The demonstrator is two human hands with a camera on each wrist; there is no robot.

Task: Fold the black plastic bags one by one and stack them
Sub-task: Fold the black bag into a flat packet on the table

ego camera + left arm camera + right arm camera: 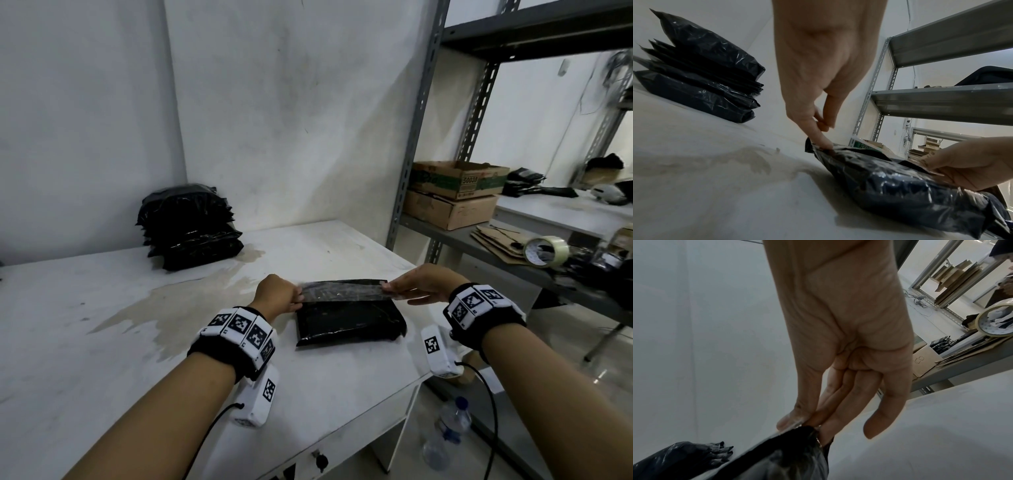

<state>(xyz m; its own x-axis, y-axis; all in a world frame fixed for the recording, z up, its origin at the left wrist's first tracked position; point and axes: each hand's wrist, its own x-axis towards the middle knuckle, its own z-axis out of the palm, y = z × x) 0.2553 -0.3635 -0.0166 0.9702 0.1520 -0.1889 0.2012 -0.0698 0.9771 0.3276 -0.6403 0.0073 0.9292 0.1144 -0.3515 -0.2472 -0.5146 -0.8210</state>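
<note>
A stained white desk adjoins a grey shelf rack holding cardboard boxes and, seemingly, a tape roll.

The upper cardboard box on the shelf bears a label reading "50038".

One black bag between two hands; one stack of bags, two cardboard boxes, one tape roll beyond

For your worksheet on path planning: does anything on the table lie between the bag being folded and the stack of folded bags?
Nothing visible does. Only bare, stained table lies between the bag and the stack.
</note>
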